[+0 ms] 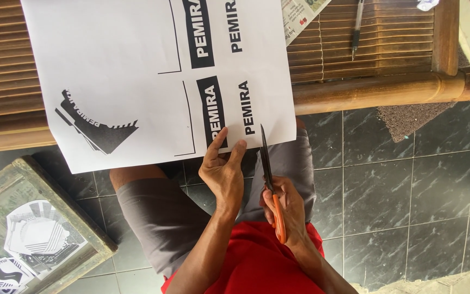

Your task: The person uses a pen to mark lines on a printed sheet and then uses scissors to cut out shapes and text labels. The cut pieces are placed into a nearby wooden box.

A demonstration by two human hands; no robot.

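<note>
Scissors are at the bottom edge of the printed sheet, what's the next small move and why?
Probably close the scissors to start the cut: the right hand has the blades at the sheet's edge, beside the black printed label, while the left hand pinches the paper steady.

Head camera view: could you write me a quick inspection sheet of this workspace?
Surface: slatted wooden bench with a bamboo rail.
Job's things: white printed sheet with black logos; orange-handled scissors, blades at the sheet's lower edge.
Clutter: pen and a folded newspaper on the bench; cut paper shapes in a wooden tray on the floor.
Hands: left hand pinches the sheet's edge with its fingers; right hand holds the scissors.
Cables: nothing seen.
Surroundings: dark tiled floor, brown mat, the person's grey shorts and red shirt.
</note>
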